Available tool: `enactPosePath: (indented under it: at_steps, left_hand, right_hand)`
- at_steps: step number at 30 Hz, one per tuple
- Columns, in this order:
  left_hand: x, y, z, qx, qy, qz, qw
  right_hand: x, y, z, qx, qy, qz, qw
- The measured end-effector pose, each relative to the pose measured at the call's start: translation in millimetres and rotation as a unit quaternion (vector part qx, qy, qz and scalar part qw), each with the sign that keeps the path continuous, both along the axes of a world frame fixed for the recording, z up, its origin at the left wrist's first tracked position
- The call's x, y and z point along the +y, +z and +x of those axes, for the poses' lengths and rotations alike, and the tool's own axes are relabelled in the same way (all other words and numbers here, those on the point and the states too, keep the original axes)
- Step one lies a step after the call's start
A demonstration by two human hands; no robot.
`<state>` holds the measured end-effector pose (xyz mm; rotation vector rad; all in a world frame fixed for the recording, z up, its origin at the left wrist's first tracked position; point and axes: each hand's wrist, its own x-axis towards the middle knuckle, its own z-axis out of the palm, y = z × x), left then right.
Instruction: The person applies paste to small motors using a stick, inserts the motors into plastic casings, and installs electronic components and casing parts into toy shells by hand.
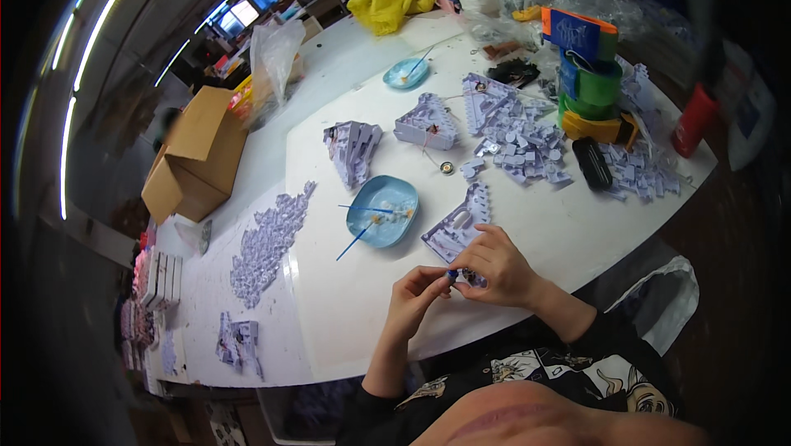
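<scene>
Close to the table's front edge, my two hands meet over a small part. The thumb and fingertips of my left hand (417, 296) pinch a tiny dark blue piece (451, 274). My right hand (501, 268) has its fingers curled beside it, around something dark and small that the fingers mostly cover. Just beyond the hands lies a pale lilac plastic shell (456, 228) with a toothed edge, partly hidden by my right hand. To its left stands a light blue dish (382, 210) with whitish bits in it and two thin blue sticks across its rim.
Similar lilac shells (353, 152) lie farther back, one with wires to a round metal part (446, 168). Heaps of small lilac pieces (519, 137) spread right and left. Tape rolls (590, 88), a black tool (592, 163), a second dish (406, 74) and a cardboard box (198, 154) surround them.
</scene>
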<state>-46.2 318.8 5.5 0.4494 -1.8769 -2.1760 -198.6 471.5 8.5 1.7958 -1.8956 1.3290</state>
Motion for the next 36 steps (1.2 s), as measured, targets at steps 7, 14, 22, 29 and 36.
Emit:
enactPosePath:
  at_steps: [7,14,22,29,36]
  left_hand:
    - [0.0,-8.9,-2.4,-0.001,0.022,-0.009,1.000]
    - [-4.6,-11.7,4.5,0.004,0.021,0.012,1.000]
    - [-7.8,-13.2,3.0,-0.015,-0.003,0.005,1.000]
    - [1.8,-12.7,3.9,-0.035,0.077,-0.043,0.996]
    - [0.0,-22.0,-5.3,-0.081,0.015,-0.107,0.991]
  right_hand:
    - [4.9,-1.5,0.1,0.025,-0.035,0.025,0.999]
    - [2.8,-3.5,0.6,-0.031,0.024,0.011,0.999]
    - [4.7,-8.3,-2.8,-0.047,0.046,0.033,0.997]
    - [12.5,-2.6,6.5,-0.036,0.005,0.007,0.999]
    - [33.5,-8.3,3.9,-0.042,-0.068,-0.006,0.997]
